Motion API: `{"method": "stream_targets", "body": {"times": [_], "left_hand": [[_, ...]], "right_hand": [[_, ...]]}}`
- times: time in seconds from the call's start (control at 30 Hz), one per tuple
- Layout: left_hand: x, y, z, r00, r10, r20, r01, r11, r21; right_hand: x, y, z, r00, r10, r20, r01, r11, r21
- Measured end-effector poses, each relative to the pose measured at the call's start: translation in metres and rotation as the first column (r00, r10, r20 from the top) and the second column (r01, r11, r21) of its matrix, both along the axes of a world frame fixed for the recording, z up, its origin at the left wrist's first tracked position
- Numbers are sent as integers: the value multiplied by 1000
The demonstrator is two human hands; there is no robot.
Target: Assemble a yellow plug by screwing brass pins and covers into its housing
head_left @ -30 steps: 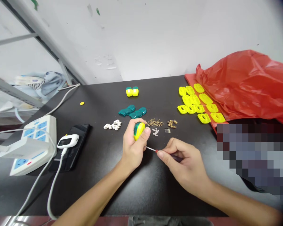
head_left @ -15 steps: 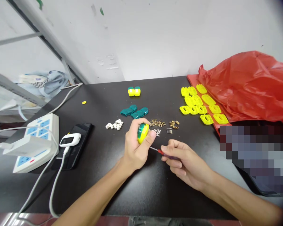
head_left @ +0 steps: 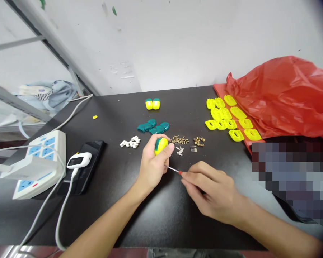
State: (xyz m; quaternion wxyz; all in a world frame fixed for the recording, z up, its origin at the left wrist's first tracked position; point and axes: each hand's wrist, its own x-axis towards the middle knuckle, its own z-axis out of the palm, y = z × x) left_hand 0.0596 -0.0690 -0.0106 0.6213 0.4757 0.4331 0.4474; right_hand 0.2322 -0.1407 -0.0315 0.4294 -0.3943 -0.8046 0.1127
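Note:
My left hand point(head_left: 155, 163) is wrapped round a small yellow and green plastic case point(head_left: 161, 146), holding it above the table. A screwdriver point(head_left: 174, 169) with a red collar is pinched in my right hand point(head_left: 211, 188); its handle is hidden by the fingers. The shaft points left, and its tip disappears at the underside of my left hand, so I cannot tell whether it touches the case. Just beyond the hands lie brass screws point(head_left: 179, 139), small clear pieces point(head_left: 179, 150), pins point(head_left: 193, 148) and square brass parts point(head_left: 199, 141).
Teal covers point(head_left: 158, 128) and white parts point(head_left: 130, 142) lie past my left hand, with two yellow-green cases point(head_left: 153, 104) farther back. Yellow shells point(head_left: 221, 114) sit by a red bag point(head_left: 282, 96). At left are a power strip point(head_left: 55, 139), a phone point(head_left: 95, 152) and cables.
My right fingers have shifted their grip and now cover the screwdriver's handle. The case has turned and moved slightly left in my left hand.

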Motion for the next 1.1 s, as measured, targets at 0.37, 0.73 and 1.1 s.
{"method": "stream_targets", "body": {"times": [0.37, 0.73, 1.1], "left_hand": [[-3, -10, -9, 990, 61, -126, -18, 948, 319], [-5, -13, -7, 980, 112, -162, 3, 813, 582], [0, -5, -3, 997, 65, 51, -75, 968, 239]], "right_hand": [[-11, -1, 8, 869, -140, -475, -91, 898, -430], [-8, 13, 17, 422, -648, -634, -746, 149, -649], [-5, 9, 21, 517, -461, -721, -609, 393, -688]]}}
